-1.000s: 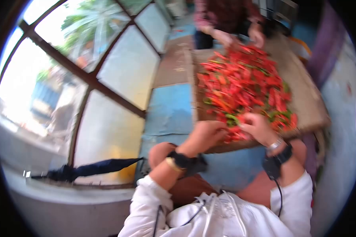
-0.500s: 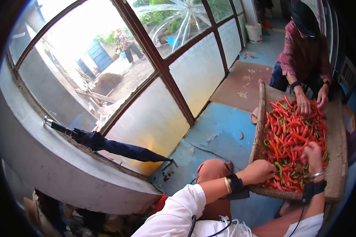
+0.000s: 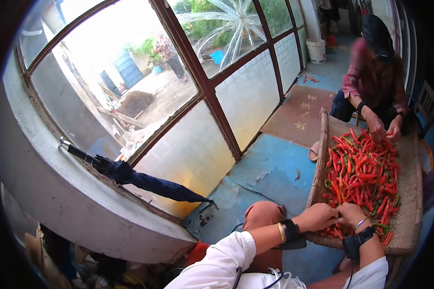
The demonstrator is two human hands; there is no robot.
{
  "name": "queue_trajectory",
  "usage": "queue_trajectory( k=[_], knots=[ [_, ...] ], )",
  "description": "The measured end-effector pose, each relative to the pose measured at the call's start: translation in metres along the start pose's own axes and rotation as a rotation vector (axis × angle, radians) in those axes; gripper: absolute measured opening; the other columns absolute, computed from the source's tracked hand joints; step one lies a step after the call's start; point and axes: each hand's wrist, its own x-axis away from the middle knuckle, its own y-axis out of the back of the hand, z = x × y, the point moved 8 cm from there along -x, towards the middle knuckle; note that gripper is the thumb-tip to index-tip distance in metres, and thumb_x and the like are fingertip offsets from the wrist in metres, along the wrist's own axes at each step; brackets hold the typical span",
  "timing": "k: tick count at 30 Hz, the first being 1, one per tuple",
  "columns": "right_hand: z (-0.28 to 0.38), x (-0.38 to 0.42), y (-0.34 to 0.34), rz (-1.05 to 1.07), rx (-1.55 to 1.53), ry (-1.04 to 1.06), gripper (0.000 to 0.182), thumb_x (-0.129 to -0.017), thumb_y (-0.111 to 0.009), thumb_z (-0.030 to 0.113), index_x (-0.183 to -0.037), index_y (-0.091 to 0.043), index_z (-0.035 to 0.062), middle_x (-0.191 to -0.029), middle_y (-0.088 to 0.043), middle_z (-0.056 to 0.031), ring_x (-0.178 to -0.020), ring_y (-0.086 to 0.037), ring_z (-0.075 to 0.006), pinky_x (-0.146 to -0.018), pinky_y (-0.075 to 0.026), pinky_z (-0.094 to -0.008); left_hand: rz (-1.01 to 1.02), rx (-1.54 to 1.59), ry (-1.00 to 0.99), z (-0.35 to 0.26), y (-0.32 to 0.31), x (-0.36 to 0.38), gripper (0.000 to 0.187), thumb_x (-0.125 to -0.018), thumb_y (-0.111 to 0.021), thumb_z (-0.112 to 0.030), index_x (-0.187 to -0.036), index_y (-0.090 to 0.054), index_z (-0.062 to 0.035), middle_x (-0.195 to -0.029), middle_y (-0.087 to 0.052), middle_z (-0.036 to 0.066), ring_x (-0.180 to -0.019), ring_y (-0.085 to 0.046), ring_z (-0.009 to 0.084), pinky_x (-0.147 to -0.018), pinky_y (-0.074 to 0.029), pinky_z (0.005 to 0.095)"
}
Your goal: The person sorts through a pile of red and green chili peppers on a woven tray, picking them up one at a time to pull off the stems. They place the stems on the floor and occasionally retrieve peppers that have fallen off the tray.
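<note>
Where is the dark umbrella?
In the head view, the folded umbrella lies on the curved window ledge at the left, left of the woven tray.

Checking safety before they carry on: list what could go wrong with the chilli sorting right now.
Both bare hands, left hand and right hand, are in the red chillies, so skin irritation seems likely. The pile sits near the woven tray edge; chillies could spill, as one lies on the blue floor already.
</note>
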Motion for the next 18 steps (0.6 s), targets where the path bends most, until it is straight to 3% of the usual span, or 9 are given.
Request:
queue_trajectory(
  k=[2, 5, 7, 9, 11, 15, 17, 18],
  knots=[
    [-0.011, -0.002, -0.028, 0.19, 0.143, 0.11, 0.034, -0.062, -0.069, 0.017, -0.094, -0.058, 0.0125, -0.091, -0.05, -0.0126, -0.089, -0.053, -0.0314, -0.076, -0.044, -0.0402, 0.012, 0.008, 0.0, 0.001, -0.002, 0.0, 0.016, -0.073, -0.056, -0.017, -0.082, -0.059, -0.0034, -0.072, -0.058, 0.015, -0.07, -0.057, 0.0323, -0.064, -0.045, 0.0407],
    [-0.004, 0.009, -0.011, 0.166, 0.182, 0.044, 0.03, -0.062, -0.068, 0.019, -0.09, -0.059, 0.0125, -0.09, -0.053, -0.0134, -0.087, -0.054, -0.0317, -0.074, -0.044, -0.0404, -0.003, 0.006, 0.006, 0.0, -0.001, 0.0, 0.016, -0.073, -0.056, -0.017, -0.081, -0.06, -0.0032, -0.072, -0.059, 0.015, -0.069, -0.057, 0.0323, -0.064, -0.044, 0.0407],
    [-0.023, 0.01, -0.023, 0.139, 0.256, 0.041, 0.019, -0.062, -0.064, 0.019, -0.08, -0.062, 0.0146, -0.08, -0.059, -0.0121, -0.08, -0.057, -0.0304, -0.071, -0.045, -0.0408, -0.001, 0.0, 0.01, -0.002, -0.002, 0.0, 0.016, -0.073, -0.056, -0.016, -0.081, -0.06, -0.0029, -0.072, -0.059, 0.015, -0.069, -0.057, 0.0324, -0.063, -0.044, 0.0405],
    [-0.041, 0.012, -0.033, 0.243, 0.198, 0.003, 0.014, -0.061, -0.063, 0.017, -0.075, -0.064, 0.016, -0.077, -0.061, -0.011, -0.077, -0.058, -0.0299, -0.069, -0.046, -0.0411, 0.0, -0.01, 0.005, -0.003, 0.003, 0.0, 0.016, -0.073, -0.056, -0.015, -0.081, -0.059, -0.0027, -0.072, -0.059, 0.015, -0.069, -0.057, 0.0324, -0.063, -0.044, 0.0403],
    [-0.052, 0.02, -0.027, 0.182, 0.246, -0.03, 0.011, -0.06, -0.063, 0.015, -0.071, -0.065, 0.0157, -0.075, -0.062, -0.0108, -0.074, -0.059, -0.0292, -0.068, -0.046, -0.0402, -0.003, 0.054, -0.003, -0.005, 0.004, -0.002, 0.015, -0.073, -0.056, -0.015, -0.079, -0.058, -0.0015, -0.072, -0.059, 0.016, -0.069, -0.057, 0.0326, -0.062, -0.044, 0.0401],
    [-0.044, 0.044, 0.013, -0.043, 0.033, -0.032, 0.013, -0.056, -0.06, 0.009, -0.069, -0.064, 0.0086, -0.072, -0.062, -0.0112, -0.069, -0.06, -0.0265, -0.064, -0.047, -0.0362, -0.104, 0.079, -0.065, -0.008, 0.008, -0.02, 0.018, -0.071, -0.058, -0.011, -0.087, -0.057, -0.002, -0.076, -0.057, 0.014, -0.077, -0.055, 0.0311, -0.068, -0.043, 0.0383],
    [-0.032, 0.052, 0.037, -0.214, -0.428, -0.002, 0.01, -0.058, -0.059, 0.009, -0.066, -0.063, 0.0056, -0.068, -0.06, -0.0113, -0.066, -0.059, -0.0243, -0.063, -0.046, -0.0324, -0.133, 0.038, -0.126, -0.021, 0.014, -0.036, 0.021, -0.071, -0.059, -0.011, -0.089, -0.056, -0.0022, -0.079, -0.057, 0.014, -0.08, -0.054, 0.0303, -0.072, -0.043, 0.0378],
    [-0.025, 0.054, 0.043, -0.189, -0.547, -0.049, 0.009, -0.059, -0.057, 0.005, -0.067, -0.061, 0.0019, -0.064, -0.059, -0.0098, -0.063, -0.058, -0.0195, -0.061, -0.045, -0.0285, -0.168, -0.001, -0.183, -0.03, 0.017, -0.042, 0.024, -0.07, -0.06, -0.011, -0.092, -0.056, -0.0024, -0.081, -0.056, 0.013, -0.084, -0.053, 0.0296, -0.075, -0.042, 0.0373]
  ],
)
